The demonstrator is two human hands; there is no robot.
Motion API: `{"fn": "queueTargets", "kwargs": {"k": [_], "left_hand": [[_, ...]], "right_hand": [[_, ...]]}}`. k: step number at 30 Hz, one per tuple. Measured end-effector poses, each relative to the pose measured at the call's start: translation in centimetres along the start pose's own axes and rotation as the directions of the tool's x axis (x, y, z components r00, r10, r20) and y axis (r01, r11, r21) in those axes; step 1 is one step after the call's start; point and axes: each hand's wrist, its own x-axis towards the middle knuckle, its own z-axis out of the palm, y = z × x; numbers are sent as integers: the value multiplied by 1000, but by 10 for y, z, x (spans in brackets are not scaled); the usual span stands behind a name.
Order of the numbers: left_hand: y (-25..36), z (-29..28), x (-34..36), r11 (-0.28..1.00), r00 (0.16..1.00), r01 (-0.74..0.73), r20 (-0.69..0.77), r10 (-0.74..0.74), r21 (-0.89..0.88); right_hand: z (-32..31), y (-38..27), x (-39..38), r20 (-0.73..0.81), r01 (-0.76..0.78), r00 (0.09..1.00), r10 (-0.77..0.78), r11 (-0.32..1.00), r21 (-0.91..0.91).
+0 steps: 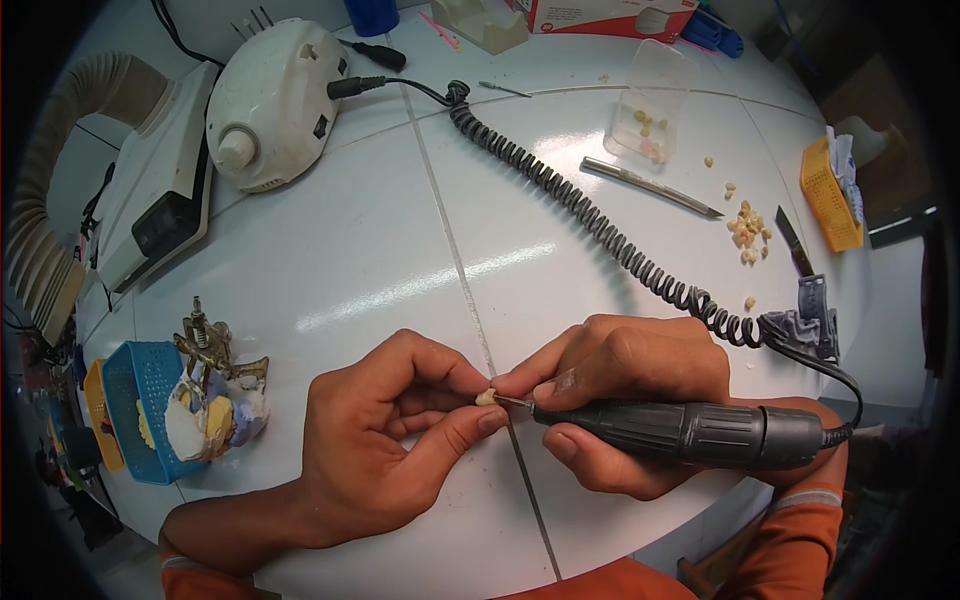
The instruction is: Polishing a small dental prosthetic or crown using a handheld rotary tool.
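Between the thumb and index finger of my left hand (385, 435) is a small cream-coloured artificial tooth (486, 397). My right hand (630, 375) grips a black rotary handpiece (690, 432), lying nearly level with its tip pointing left. Its thin metal bur (514, 401) meets the tooth or sits right beside it; the exact contact is too small to make out. Both hands come together over the white tiled tabletop near its front edge. From the handpiece's rear end a cable loops up into a coiled black cord (590, 215).
A white motor control box (270, 110) and a dust extractor with hose (120, 90) stand back left. A plaster model on an articulator (215, 400) sits beside a blue basket (150, 410). Loose teeth (748, 232), a scalpel (650, 187), a knife (795, 240) and a clear box (655, 75) lie right.
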Motion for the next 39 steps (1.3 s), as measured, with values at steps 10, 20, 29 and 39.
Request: {"fn": "queueTargets", "kwargs": {"k": [10,20,29,39], "left_hand": [[-1,0,0,1000,1000,-26,0,26,6],[2,-3,2,995,999,-1,44,5,-97],[8,-4,3,997,994,49,98,-43,-64],[1,-2,1,995,999,-7,51,12,-104]], "right_hand": [[2,-2,0,-34,-16,999,17,999,34],[-1,-2,-1,5,-21,1000,21,1000,15],[0,0,-1,-4,24,1000,-24,1000,-8],[-1,-2,0,19,14,1000,-14,1000,21]]}}
